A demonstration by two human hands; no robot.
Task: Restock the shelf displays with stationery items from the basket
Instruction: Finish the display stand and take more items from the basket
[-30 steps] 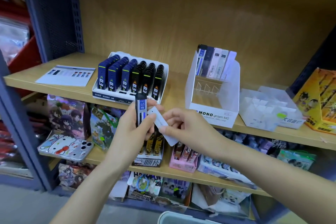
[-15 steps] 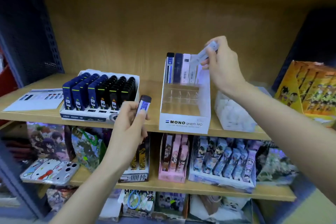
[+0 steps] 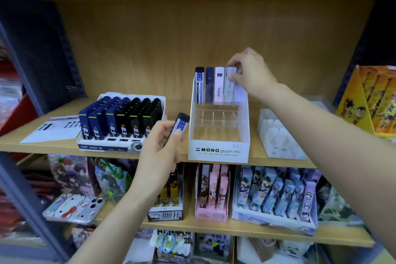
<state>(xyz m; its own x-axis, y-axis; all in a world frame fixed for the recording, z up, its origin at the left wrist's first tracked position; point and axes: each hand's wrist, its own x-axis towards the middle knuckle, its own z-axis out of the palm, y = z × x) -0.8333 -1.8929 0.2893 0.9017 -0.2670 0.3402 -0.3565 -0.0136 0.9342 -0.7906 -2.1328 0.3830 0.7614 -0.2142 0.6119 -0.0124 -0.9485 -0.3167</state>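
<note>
From the head camera, we see the MONO display box [image 3: 218, 150] standing on the upper shelf [image 3: 53, 146], a little right of centre. Its only stock is in the back row: a black-capped case [image 3: 199, 85] at the left end, then a navy case [image 3: 209, 85], a white case [image 3: 219, 85] and pale ones to the right, all upright. The rows of clear dividers in front of them hold nothing.

Our right hand [image 3: 252, 75] reaches over the box from the right. Its fingertips [image 3: 232, 78] pinch the top of a pale lead case [image 3: 228, 91] at the right end of that back row. We cannot tell whether its foot is seated in a slot.

Our left hand [image 3: 158, 154] hovers in front of the shelf edge, just left of the box's front corner, fingers curled round a 0.5 HB lead case [image 3: 181, 123]. Its long axis leans, black cap up and to the right, pointing toward the box, while the shelved cases stand straight. We judge the coming move to turn on this relation. The box lies up and to the right of this case, the matching black-capped case stands at the left end of the row, and the left hand is the nearer one to that end. We expect the case must be tipped upright before it goes down between dividers.

Left of the box sits a tray of dark lead cases [image 3: 120, 118]. The basket is not in view.
</note>
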